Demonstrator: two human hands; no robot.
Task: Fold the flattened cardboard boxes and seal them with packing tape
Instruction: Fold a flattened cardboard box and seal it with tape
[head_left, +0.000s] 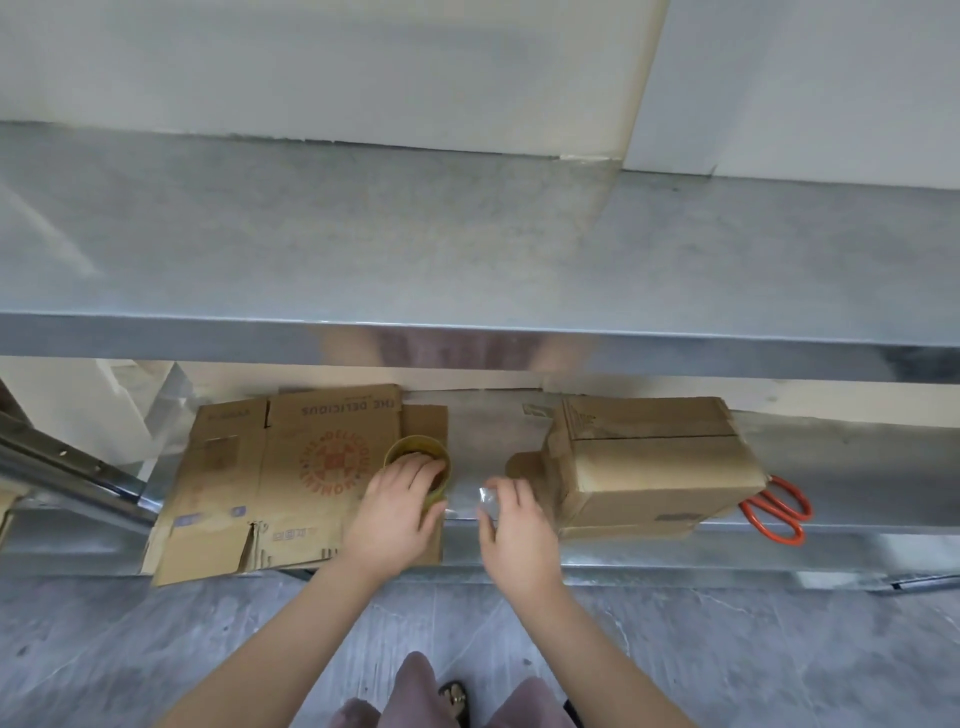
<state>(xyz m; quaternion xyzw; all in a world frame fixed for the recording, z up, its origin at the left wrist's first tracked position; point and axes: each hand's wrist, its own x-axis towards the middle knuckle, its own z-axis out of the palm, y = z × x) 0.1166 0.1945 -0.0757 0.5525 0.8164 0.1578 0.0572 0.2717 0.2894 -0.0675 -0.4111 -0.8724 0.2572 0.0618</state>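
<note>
A flattened cardboard box (249, 483) with a red round logo lies on the left of the lower metal shelf (857, 499). A roll of clear packing tape (418, 454) stands at its right edge, and my left hand (397, 512) grips the roll, fingers curled over its rim. My right hand (514, 530) pinches the loose end of the tape (489, 501), pulled a short way to the right of the roll. A folded cardboard box (649, 467) sits just right of my right hand, one small flap sticking out toward it.
Orange-handled scissors (776, 509) lie on the shelf behind the folded box's right corner. An upper metal shelf (467, 249) juts out above, close over the work area. A metal rail (67, 467) slants at the far left. Grey floor lies below.
</note>
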